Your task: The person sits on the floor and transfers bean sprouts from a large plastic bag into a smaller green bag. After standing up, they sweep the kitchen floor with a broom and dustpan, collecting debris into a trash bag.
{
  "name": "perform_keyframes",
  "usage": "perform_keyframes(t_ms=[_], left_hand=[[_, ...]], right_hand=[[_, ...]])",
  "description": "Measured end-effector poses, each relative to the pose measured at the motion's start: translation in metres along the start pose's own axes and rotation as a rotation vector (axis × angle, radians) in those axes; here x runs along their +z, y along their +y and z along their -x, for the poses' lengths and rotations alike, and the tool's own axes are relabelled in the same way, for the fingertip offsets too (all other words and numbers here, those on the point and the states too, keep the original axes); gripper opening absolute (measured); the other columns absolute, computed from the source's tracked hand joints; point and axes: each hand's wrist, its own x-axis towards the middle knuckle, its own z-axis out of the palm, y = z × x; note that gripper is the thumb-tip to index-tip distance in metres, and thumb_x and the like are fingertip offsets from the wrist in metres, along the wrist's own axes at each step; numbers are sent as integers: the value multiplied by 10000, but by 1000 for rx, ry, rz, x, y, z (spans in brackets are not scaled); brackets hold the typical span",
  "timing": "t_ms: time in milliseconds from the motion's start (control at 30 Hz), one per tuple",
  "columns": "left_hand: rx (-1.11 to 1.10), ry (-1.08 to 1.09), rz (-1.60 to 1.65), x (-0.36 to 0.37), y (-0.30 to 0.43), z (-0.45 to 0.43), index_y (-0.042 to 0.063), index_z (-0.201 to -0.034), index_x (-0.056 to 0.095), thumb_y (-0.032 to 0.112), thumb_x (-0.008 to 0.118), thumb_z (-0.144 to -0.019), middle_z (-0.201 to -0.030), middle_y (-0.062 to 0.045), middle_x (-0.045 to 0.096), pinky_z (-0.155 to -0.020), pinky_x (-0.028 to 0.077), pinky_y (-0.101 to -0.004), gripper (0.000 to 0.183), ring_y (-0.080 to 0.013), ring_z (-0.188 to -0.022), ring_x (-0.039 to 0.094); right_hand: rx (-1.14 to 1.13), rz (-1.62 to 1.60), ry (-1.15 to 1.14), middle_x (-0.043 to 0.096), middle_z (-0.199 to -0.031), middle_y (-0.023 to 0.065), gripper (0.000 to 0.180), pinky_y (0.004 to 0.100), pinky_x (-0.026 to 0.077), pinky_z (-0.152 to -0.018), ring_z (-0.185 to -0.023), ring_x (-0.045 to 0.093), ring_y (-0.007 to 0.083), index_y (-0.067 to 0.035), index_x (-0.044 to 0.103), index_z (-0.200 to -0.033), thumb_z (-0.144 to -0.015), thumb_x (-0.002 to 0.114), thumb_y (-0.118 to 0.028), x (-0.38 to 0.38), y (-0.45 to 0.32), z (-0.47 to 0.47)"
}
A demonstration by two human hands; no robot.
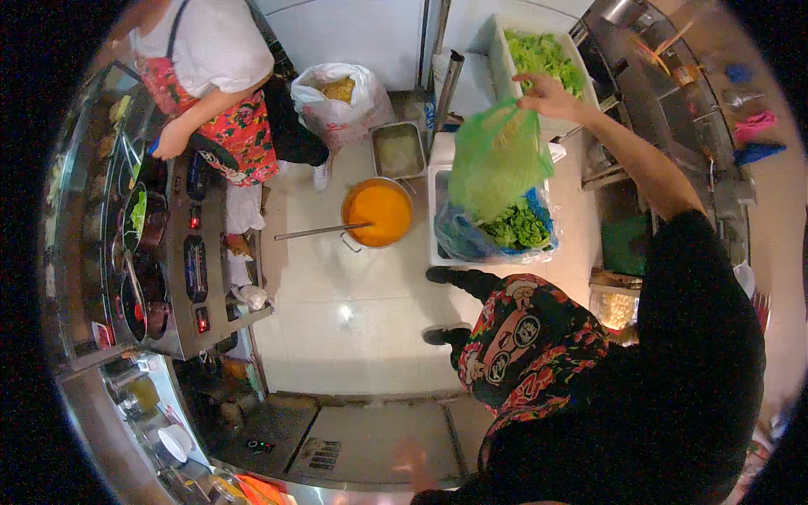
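My right hand (548, 98) reaches out at the upper right and grips the top of a thin green plastic bag (502, 158). Something pale shows through the bag, too veiled to name. The bag hangs over a white bin (440, 214) holding a bluish plastic bag (457, 230) of dark green leafy vegetables (517, 227). Just beyond my right hand stands a white foam box (503, 60) of light green lettuce (546, 60). My left hand (413, 457) is blurred at the bottom, near a grey-topped cabinet (379, 435); its fingers are unclear.
A pot of orange liquid (379, 211) with a long-handled ladle (315, 231) stands on the tiled floor, beside a metal container (399, 151) and a white sack (344, 101). A co-worker (214, 82) stands at the steel cooking counter (189, 252) on the left. Steel shelving (688, 107) lines the right.
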Motion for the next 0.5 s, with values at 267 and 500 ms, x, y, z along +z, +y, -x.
perform_keyframes(t_ms=[267,500], left_hand=[[251,-177,-13,-21,137,-35,78,-1511,240,454,458,-965,-1527,-128,332,-1154,218,-479,698,-302,-1418,289],[458,-193,535,-99,172,-13,48,-1491,274,310,324,-1028,-1548,-106,294,-1174,207,-407,535,-284,-1425,270]], right_hand=[[90,380,-18,471,-1432,69,454,593,309,-1019,-1283,421,389,-64,747,-800,-758,635,-501,49,107,-181],[155,560,231,648,-973,92,315,523,464,-890,-990,598,284,-86,670,-1024,-754,699,-247,71,185,-279]])
